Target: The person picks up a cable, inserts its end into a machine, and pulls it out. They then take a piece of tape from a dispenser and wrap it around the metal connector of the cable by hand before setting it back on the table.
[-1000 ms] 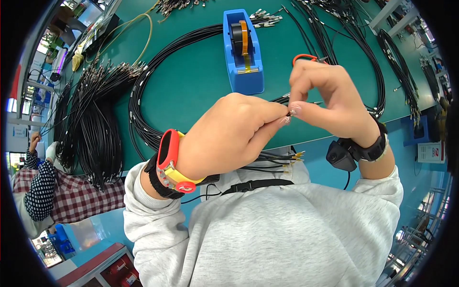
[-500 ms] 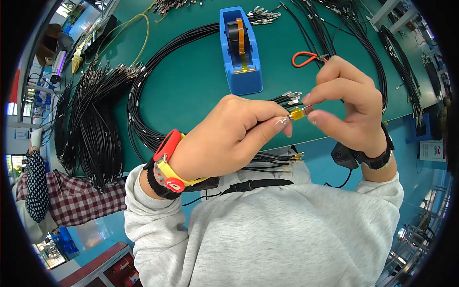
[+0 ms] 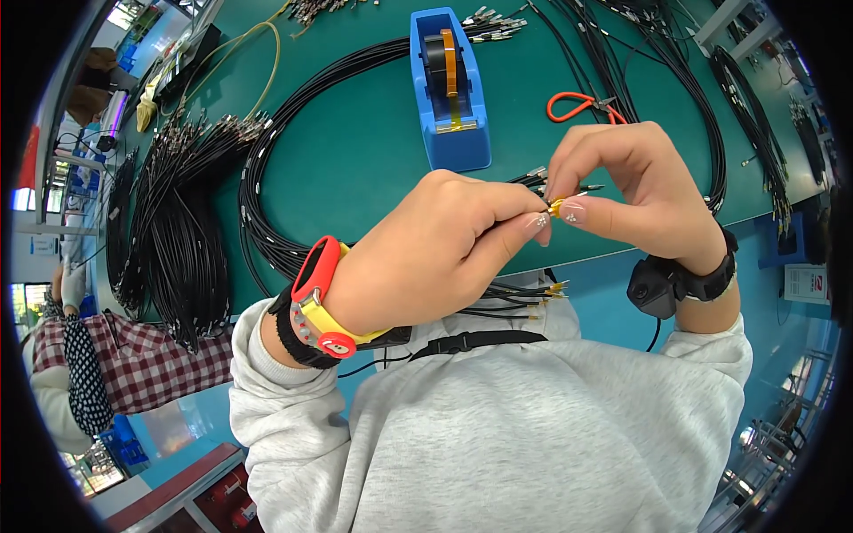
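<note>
Over the near edge of the green table, my left hand pinches a black cable close to its end. That cable end carries a small wrap of yellow tape. My right hand has its thumb and index finger closed on the yellow tape, right beside my left fingertips. The connector tip is mostly hidden by my fingers. Just beyond the hands lie more black cable ends with silver connectors. Below my left hand, several cable ends with brass-coloured tips stick out past the table edge.
A blue tape dispenser with amber tape stands beyond my hands. Red-handled pliers lie to its right. Coiled black cables curve across the table, and a thick cable bundle hangs at left. A person in a checkered garment is at far left.
My right thumb and fingers have come down and closed around the yellow tape, which showed between the hands before. My left hand has stayed nearly in place.
</note>
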Demonstrator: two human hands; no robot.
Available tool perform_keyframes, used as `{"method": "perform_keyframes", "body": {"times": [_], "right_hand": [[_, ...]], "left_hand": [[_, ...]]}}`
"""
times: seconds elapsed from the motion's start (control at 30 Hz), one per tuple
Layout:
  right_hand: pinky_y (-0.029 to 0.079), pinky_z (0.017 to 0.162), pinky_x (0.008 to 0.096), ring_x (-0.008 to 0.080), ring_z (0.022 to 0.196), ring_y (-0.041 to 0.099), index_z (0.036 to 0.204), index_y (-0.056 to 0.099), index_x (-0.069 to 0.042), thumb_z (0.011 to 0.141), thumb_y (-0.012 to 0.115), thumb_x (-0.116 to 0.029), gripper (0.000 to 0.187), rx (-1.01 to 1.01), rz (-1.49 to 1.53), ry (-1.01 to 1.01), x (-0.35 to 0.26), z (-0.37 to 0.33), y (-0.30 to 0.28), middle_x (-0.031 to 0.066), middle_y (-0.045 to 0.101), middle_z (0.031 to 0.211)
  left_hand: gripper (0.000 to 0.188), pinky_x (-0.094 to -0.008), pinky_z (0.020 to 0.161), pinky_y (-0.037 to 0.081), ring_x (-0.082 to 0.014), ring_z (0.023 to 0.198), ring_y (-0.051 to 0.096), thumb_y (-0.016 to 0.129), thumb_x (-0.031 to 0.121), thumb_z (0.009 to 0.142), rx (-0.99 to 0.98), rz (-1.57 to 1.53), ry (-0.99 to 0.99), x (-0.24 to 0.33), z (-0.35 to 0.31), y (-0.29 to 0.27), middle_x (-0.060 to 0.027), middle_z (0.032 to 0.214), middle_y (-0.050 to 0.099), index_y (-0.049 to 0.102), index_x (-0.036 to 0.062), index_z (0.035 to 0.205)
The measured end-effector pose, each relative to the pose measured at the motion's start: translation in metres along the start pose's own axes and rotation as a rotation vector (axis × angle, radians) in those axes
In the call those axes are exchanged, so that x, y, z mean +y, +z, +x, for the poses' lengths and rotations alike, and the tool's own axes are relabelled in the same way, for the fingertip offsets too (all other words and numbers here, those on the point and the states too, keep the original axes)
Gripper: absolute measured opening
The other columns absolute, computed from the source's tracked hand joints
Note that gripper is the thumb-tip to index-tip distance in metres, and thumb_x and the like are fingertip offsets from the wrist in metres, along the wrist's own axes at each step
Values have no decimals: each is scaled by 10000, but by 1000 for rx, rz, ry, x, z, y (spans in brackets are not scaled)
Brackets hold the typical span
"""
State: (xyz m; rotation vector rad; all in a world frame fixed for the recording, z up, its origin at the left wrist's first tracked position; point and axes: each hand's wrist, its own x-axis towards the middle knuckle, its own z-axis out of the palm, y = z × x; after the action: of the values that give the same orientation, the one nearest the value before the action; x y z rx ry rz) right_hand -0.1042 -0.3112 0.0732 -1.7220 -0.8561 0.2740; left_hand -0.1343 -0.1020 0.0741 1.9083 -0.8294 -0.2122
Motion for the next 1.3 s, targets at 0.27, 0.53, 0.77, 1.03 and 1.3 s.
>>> {"method": "perform_keyframes", "body": {"times": [0.27, 0.53, 0.77, 1.03, 1.3], "right_hand": [[440, 688, 288, 178, 743, 544, 759, 624, -20, 682, 674, 20, 100, 143, -263, -281, 0, 1, 3, 84, 559, 837], [471, 578, 240, 149, 678, 579, 780, 638, -36, 692, 682, 20, 113, 265, -271, -499, 9, 4, -2, 82, 563, 820], [452, 585, 246, 147, 677, 571, 773, 618, -24, 707, 659, 18, 88, 225, -330, -369, -2, 1, -5, 67, 570, 820], [406, 682, 263, 181, 785, 512, 786, 592, 13, 728, 643, -2, 78, 127, -207, -29, -3, -1, -6, 75, 538, 840], [382, 712, 305, 171, 724, 547, 811, 646, -87, 655, 700, -64, 167, 179, -703, -375, -1, -14, -22, 16, 587, 794]], "left_hand": [[141, -233, 431, 302, -69, 455, 373, 524, 76, 882, 81, -27, -38, -4, 5, 2, -40, 562, 523, 636, -8, 865], [120, -236, 422, 323, -81, 438, 404, 536, 48, 863, 171, 65, 12, 2, 11, 9, -60, 569, 549, 636, -17, 861], [103, -246, 429, 354, -113, 441, 458, 545, 30, 847, 150, 136, 4, 9, 11, 11, -89, 594, 573, 633, -19, 868], [104, -281, 444, 391, -197, 467, 524, 545, 26, 837, 150, 148, 124, 2, 6, 17, -111, 641, 599, 632, -13, 878], [99, -326, 499, 432, -279, 552, 565, 548, 49, 836, 118, 164, 93, -12, 17, 19, -148, 683, 600, 627, -1, 868]]}}
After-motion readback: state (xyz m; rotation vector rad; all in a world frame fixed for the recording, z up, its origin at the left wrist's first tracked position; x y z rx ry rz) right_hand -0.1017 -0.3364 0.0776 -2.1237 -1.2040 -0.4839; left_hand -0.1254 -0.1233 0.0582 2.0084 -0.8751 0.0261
